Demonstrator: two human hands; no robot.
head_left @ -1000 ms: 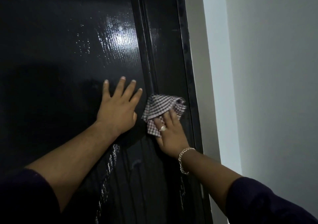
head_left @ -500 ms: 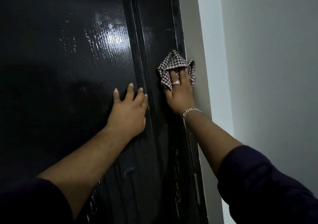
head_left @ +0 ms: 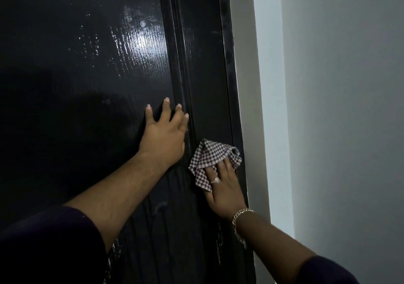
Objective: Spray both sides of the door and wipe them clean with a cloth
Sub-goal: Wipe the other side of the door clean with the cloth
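door (head_left: 87,87) glossy black, wood-grain texture, wet sheen; cloth (head_left: 209,159) woven checked fabric; bracelet (head_left: 239,222) shiny metal chain; wall (head_left: 349,109) matt.

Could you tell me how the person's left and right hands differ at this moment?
The left hand lies bare on the door's wide panel; the right hand presses the checked cloth near the door's edge. The right hand wears a ring and a bracelet; the left hand shows neither. Both have straight fingers flat against the door.
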